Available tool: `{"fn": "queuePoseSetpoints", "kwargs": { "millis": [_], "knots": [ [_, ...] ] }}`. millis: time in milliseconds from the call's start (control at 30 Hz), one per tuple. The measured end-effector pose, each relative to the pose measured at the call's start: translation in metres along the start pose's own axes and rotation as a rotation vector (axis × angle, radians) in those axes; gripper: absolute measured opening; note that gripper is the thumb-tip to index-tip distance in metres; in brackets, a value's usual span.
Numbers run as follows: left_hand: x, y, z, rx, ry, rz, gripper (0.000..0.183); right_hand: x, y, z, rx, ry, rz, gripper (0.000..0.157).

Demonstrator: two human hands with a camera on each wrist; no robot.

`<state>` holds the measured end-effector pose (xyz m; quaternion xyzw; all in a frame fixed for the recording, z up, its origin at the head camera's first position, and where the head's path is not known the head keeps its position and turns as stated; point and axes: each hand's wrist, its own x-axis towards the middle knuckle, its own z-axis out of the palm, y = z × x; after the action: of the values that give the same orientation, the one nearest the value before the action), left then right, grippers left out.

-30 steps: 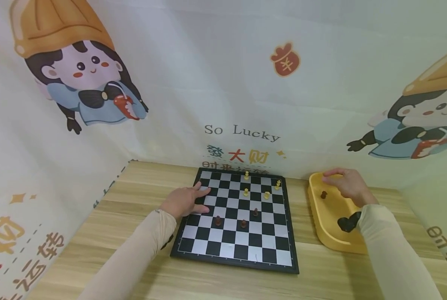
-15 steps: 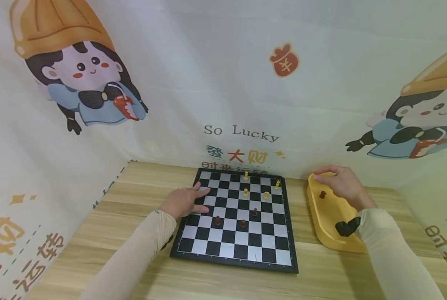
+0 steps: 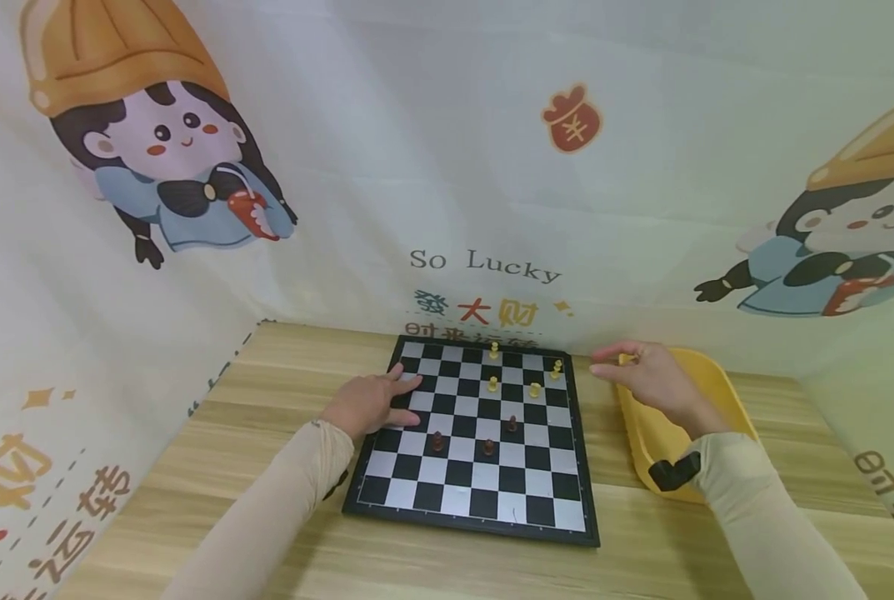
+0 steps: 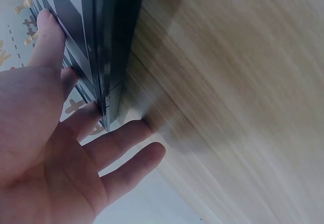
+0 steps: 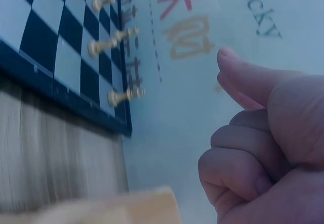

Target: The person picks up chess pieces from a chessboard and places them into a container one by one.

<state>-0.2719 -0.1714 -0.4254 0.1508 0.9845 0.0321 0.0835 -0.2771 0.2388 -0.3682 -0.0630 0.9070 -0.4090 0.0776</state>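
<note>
My left hand lies with spread fingers over the left edge of a black-and-white chessboard. In the left wrist view the thumb touches the board's top, while two fingers extend past its side. My right hand hangs over the left rim of a yellow tray, thumb and index finger pointing at the board. Nothing shows between them; in the right wrist view the other fingers are curled. Several pale yellow chess pieces stand in the far part of the board, and three dark red pieces nearer.
The wooden table carries both board and tray. Behind it hangs a white printed cloth, close to the board's far edge. A strip of table separates the board's right edge from the tray.
My right hand has moved left, from over the tray to its left rim. The dark piece seen in the tray earlier is now out of sight. My left hand stays in place.
</note>
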Motion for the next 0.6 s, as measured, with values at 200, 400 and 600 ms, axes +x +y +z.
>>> {"fn": "queuePoseSetpoints", "kwargs": {
  "millis": [200, 400, 600],
  "knots": [
    [0.001, -0.001, 0.000, -0.008, 0.015, 0.007, 0.074, 0.002, -0.011, 0.017, 0.026, -0.030, -0.050, 0.040],
    [0.001, 0.000, -0.001, -0.003, 0.018, 0.011, 0.075, 0.003, -0.018, 0.033, 0.072, -0.082, -0.047, 0.040],
    [0.000, 0.000, 0.000, 0.002, 0.013, 0.003, 0.075, 0.003, -0.022, 0.051, 0.077, -0.086, -0.055, 0.039]
  ]
}}
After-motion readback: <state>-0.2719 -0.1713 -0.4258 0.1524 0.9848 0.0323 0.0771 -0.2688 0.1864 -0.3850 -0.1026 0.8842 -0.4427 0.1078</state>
